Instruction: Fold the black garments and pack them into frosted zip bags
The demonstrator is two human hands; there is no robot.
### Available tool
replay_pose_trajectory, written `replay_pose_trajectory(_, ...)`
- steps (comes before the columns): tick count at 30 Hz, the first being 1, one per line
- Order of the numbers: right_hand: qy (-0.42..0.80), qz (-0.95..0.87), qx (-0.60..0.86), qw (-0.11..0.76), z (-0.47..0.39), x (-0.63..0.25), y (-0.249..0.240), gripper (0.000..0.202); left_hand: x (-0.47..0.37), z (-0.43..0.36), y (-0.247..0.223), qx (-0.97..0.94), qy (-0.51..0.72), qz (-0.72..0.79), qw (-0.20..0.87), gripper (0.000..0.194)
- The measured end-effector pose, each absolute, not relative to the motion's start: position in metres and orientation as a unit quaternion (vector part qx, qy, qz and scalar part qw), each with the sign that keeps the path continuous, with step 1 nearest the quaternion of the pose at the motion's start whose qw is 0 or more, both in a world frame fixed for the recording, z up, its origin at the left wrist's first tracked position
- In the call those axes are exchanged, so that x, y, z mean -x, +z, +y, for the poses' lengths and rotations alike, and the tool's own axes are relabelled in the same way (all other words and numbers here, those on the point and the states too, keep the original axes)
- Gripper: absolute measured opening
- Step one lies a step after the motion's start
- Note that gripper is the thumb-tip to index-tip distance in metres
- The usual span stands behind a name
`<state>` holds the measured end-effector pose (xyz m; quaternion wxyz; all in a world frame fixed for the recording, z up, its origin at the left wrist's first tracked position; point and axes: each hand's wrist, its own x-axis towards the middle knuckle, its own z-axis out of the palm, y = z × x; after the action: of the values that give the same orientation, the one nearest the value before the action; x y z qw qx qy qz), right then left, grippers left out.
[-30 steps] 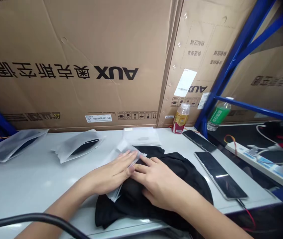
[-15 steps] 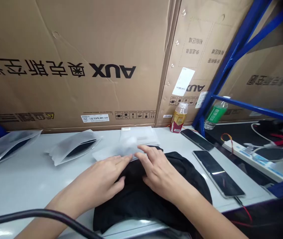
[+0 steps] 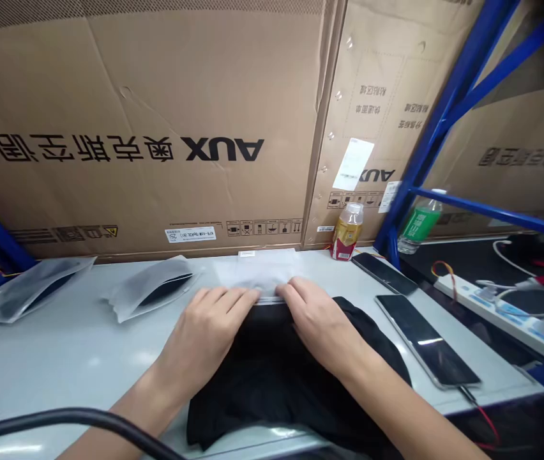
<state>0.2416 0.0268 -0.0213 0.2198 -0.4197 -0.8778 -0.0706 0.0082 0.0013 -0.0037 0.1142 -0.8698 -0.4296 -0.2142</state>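
Note:
Black cloth (image 3: 272, 377), likely a garment, lies bunched at the front edge of the table. At its far end is a frosted plastic bag (image 3: 257, 271) with a white strip along its near edge. My left hand (image 3: 217, 322) is closed at the left of this edge, fingers curled and thumb hidden beneath. On the other side my right hand (image 3: 317, 319) pinches the same edge, its fingertips pointing toward the left hand. The cloth meets the bag's mouth between them; how far inside it reaches I cannot tell.
Two frosted bags with dark contents, a nearer one (image 3: 152, 287) and a farther-left one (image 3: 32, 291), lie at left. A drink bottle (image 3: 347, 233) and two phones (image 3: 428, 342) are at right, beside a blue rack post (image 3: 415, 160). A black cable (image 3: 75, 415) crosses the lower left.
The bag, lifted and blurred before, now lies flatter with its edge straight between my hands. My left fingers have curled in, and my right hand has drawn its fingertips to the edge.

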Motion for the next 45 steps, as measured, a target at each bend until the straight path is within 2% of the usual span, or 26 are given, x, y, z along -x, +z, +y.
replay_pose_trajectory(2,-0.057,-0.876,0.428,0.214,0.03,-0.243,-0.022,0.035,-0.006,0.009,-0.005,0.878,-0.195,-0.433,0.056,0.038)
replay_pose_trajectory(5,-0.032,-0.87,0.439,0.222,0.036,-0.245,-0.021,0.033,0.0,0.021,-0.007,0.881,-0.208,-0.423,-0.039,0.042)
replay_pose_trajectory(13,0.048,-0.878,0.39,0.273,0.032,-0.261,0.0,0.042,0.007,0.018,0.004,0.828,-0.336,-0.442,-0.078,0.034)
replay_pose_trajectory(19,0.067,-0.821,0.442,0.356,0.031,-0.261,-0.017,0.034,-0.002,0.014,0.012,0.793,-0.363,-0.474,-0.121,0.026)
replay_pose_trajectory(21,0.052,-0.787,0.463,0.404,0.023,-0.256,-0.023,0.047,-0.003,0.014,0.013,0.771,-0.383,-0.495,-0.117,0.022)
replay_pose_trajectory(25,0.002,-0.794,0.441,0.418,0.003,-0.241,-0.033,0.116,-0.003,0.015,0.013,0.749,-0.391,-0.513,-0.153,0.017)
replay_pose_trajectory(26,-0.006,-0.797,0.44,0.413,0.002,-0.238,-0.035,0.125,-0.003,0.015,0.012,0.75,-0.388,-0.51,-0.165,0.017)
replay_pose_trajectory(27,-0.007,-0.797,0.444,0.41,0.003,-0.237,-0.036,0.125,-0.003,0.014,0.012,0.754,-0.383,-0.505,-0.173,0.017)
replay_pose_trajectory(30,0.024,-0.792,0.476,0.383,0.012,-0.24,-0.034,0.104,-0.002,0.014,0.014,0.782,-0.346,-0.488,-0.176,0.018)
replay_pose_trajectory(34,0.029,-0.811,0.513,0.28,0.02,-0.255,-0.016,0.037,0.0,0.012,0.019,0.833,-0.284,-0.443,-0.173,0.027)
replay_pose_trajectory(36,0.029,-0.819,0.511,0.26,0.016,-0.26,-0.007,0.018,0.0,0.011,0.02,0.849,-0.275,-0.422,-0.161,0.034)
replay_pose_trajectory(40,0.067,-0.807,0.517,0.279,-0.005,-0.265,0.002,0.024,0.0,0.007,0.017,0.864,-0.329,-0.377,-0.051,0.034)
replay_pose_trajectory(45,0.104,-0.788,0.473,0.38,-0.021,-0.266,0.01,0.063,-0.007,0.006,0.014,0.821,-0.414,-0.327,0.219,0.035)
